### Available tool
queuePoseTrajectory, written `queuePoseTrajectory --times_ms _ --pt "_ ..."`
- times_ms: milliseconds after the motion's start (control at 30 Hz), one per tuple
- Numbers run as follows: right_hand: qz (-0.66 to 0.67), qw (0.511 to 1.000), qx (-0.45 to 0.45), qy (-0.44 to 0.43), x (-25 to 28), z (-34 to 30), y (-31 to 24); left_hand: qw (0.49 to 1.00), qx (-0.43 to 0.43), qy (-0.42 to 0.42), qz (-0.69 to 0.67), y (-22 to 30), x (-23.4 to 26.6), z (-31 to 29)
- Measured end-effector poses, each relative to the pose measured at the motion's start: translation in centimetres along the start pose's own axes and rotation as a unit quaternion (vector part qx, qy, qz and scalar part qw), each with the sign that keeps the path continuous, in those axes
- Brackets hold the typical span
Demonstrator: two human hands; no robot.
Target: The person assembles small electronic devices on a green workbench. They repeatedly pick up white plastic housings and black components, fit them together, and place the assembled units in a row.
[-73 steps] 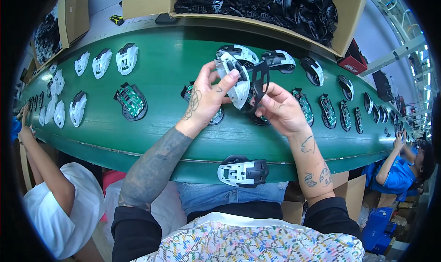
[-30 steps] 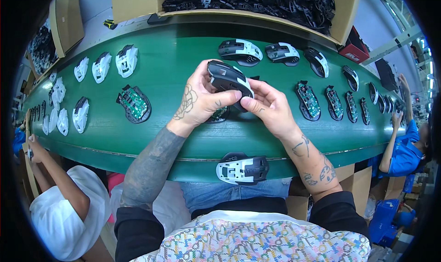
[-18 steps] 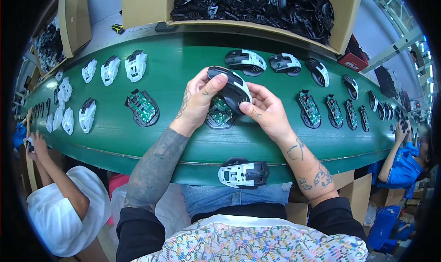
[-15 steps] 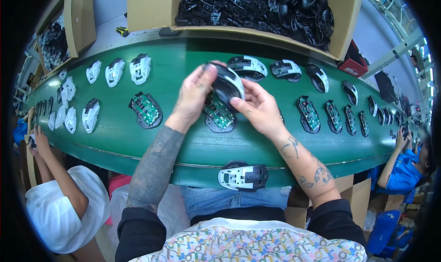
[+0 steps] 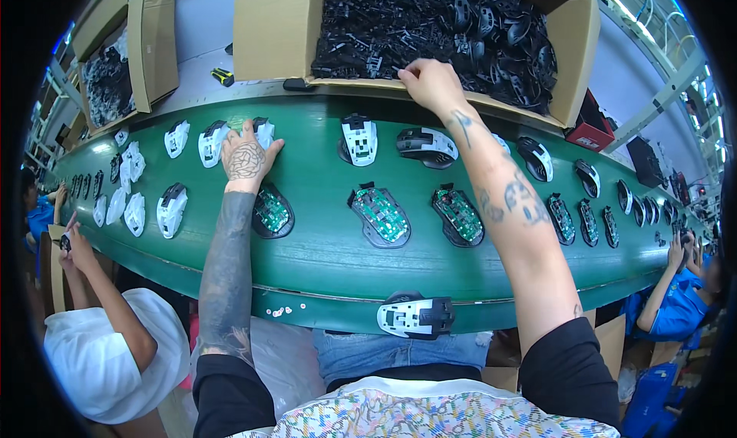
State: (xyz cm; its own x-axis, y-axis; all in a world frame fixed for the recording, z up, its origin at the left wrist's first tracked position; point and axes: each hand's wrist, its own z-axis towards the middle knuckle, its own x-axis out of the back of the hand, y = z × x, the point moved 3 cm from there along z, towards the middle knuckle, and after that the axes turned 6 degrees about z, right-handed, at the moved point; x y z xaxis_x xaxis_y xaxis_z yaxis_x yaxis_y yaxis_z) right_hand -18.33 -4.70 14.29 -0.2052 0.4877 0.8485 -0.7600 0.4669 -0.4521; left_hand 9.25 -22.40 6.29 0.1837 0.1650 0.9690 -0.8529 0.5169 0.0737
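My left hand [image 5: 249, 158] is on the belt's far left part, its thumb and fingers around a white mouse shell [image 5: 264, 132]. Beside it lie another white shell [image 5: 213, 144] and, nearer me, a mouse base with a green circuit board [image 5: 273, 211]. Reaching over the front rim of a cardboard box [image 5: 572, 69], my right hand [image 5: 434, 85] has its fingers bent together at the black plastic parts [image 5: 368, 31]. What it pinches, if anything, is too small to make out. A mouse with a white-and-black top [image 5: 358, 140] sits on the belt between my hands.
More boards on bases [image 5: 380, 215] and black-and-white mice [image 5: 535, 158] line the green belt [image 5: 322, 257]. One mouse shell [image 5: 414, 315] and several small pale pieces [image 5: 280, 311] lie along the near edge. People work at left [image 5: 115, 346] and right [image 5: 675, 292].
Both hands have left the black-and-white mouse part they held together. My left hand moved left to the white shell; my right hand moved up to the box. The view has shifted.
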Motion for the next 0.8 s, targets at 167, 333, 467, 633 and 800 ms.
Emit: queuePoseTrajectory --times_ms 167,333,467,633,800 --pt "-0.067 0.994 -0.072 -0.046 -0.9 3.9 1.0 0.989 -0.024 0.035 -0.144 -0.5 -1.0 1.3" --pt "0.061 0.997 -0.05 0.02 1.5 0.7 -0.3 0.513 0.011 -0.171 -0.841 4.7 1.1 -3.4" --pt "0.497 0.861 -0.101 -0.048 3.0 -5.6 1.1 0.254 -0.031 -0.35 -0.901 10.4 4.6 -8.5" --pt "0.578 0.815 -0.047 -0.013 3.0 -14.7 -0.1 0.345 0.024 -0.404 -0.847 15.0 4.9 -12.4" --pt "0.205 0.924 0.255 0.196 4.9 -19.1 -1.3 0.344 0.032 -0.483 -0.804 16.5 4.4 -15.0"
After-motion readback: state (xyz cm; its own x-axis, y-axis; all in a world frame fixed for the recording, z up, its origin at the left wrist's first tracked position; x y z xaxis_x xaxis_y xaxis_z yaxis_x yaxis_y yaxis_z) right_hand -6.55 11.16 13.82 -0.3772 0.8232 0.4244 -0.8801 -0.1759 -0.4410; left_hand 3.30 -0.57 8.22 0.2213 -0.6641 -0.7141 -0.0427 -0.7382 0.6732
